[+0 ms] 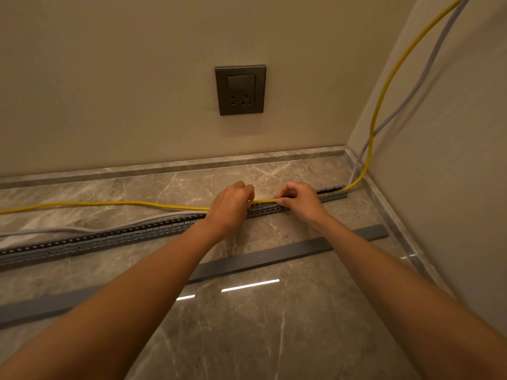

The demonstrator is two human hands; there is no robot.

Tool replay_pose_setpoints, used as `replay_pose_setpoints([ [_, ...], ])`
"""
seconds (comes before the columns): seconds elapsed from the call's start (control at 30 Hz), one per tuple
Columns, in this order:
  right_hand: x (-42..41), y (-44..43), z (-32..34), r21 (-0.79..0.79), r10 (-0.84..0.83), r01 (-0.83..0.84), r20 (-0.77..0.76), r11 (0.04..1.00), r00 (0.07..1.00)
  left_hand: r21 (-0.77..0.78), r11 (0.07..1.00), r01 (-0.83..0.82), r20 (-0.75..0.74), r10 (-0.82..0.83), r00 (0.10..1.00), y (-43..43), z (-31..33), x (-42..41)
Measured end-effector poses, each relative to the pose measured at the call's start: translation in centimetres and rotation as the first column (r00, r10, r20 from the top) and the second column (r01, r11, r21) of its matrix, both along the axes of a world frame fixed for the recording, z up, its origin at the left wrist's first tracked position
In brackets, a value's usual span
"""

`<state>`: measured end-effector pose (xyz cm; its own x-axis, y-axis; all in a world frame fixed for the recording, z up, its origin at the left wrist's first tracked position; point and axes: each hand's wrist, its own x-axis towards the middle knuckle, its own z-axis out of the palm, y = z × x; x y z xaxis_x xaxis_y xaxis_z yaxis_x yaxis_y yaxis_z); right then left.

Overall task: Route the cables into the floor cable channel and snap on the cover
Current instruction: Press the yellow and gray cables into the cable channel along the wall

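We are kneeling over a marble floor (274, 338), using the slotted grey cable channel (109, 238) as our landmark; it is lying on the floor, running from the left edge of view toward the room corner on the right. Our left hand (230, 208) and right hand (300, 200) are both hovering directly above the channel, close together, each grip pinching the yellow cable (109, 203) between thumb and fingertips. A short stretch of the cable is spanning the gap between our hands. To the left of our hands, the yellow cable is lying on the floor on the wall side of the channel; to the right, it is resting in the channel's end before climbing the corner wall. A grey cable (55, 231) is lying just beside the channel on that same wall side. The flat grey cover (274, 256) is lying on the floor on our side of the channel, apart from it. A dark wall socket (240, 90) is sitting above the channel.
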<state>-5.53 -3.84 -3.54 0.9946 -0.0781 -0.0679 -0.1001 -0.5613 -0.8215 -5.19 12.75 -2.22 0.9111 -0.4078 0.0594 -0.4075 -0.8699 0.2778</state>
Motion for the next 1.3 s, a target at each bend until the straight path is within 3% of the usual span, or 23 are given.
replay_pose_setpoints([
  [0.1, -0.1, 0.2, -0.3, -0.07, -0.007, 0.008, 0.016, 0.998, 1.0, 0.14, 0.989, 0.04, 0.069, -0.05, 0.996, -0.2, -0.5, -0.6],
  [0.2, -0.5, 0.1, -0.5, -0.066, 0.022, -0.02, 0.031, 0.998, 0.999, 0.152, 0.982, 0.114, 0.092, -0.129, 0.987, 0.0, -0.5, -0.8],
  [0.47, -0.8, 0.0, -0.6, -0.196, 0.102, -0.099, 0.006, 0.976, 0.995, 0.317, 0.941, 0.119, -0.032, -0.115, 0.993, -0.1, -0.7, -1.0],
  [0.57, -0.9, 0.1, -0.6, -0.283, 0.136, -0.133, -0.008, 0.95, 0.991, 0.231, 0.969, 0.089, -0.05, -0.08, 0.996, -0.6, -1.0, -1.4],
  [0.73, -0.6, 0.2, -0.1, -0.404, 0.225, -0.213, -0.019, 0.89, 0.974, -0.129, 0.99, 0.051, -0.027, -0.055, 0.998, 0.2, -1.3, -1.7],
  [0.83, -0.2, 0.9, 0.3, -0.447, 0.238, -0.231, -0.042, 0.864, 0.97, -0.176, 0.984, -0.002, 0.046, 0.011, 0.999, 0.6, -0.9, -1.8],
  [0.97, -0.2, 3.0, 0.4, -0.342, 0.249, -0.251, -0.051, 0.906, 0.967, -0.211, 0.963, -0.169, 0.074, 0.188, 0.979, 1.9, -0.4, -1.4],
  [1.1, -0.3, 5.7, 0.2, -0.337, 0.322, -0.322, -0.057, 0.885, 0.945, -0.092, 0.936, -0.339, -0.048, 0.336, 0.941, 5.2, 0.3, -0.4],
  [1.3, -0.6, 10.4, 0.2, -0.167, 0.311, -0.312, -0.032, 0.936, 0.95, 0.102, 0.941, -0.323, -0.305, 0.339, 0.89, 10.1, 0.9, 0.4],
])
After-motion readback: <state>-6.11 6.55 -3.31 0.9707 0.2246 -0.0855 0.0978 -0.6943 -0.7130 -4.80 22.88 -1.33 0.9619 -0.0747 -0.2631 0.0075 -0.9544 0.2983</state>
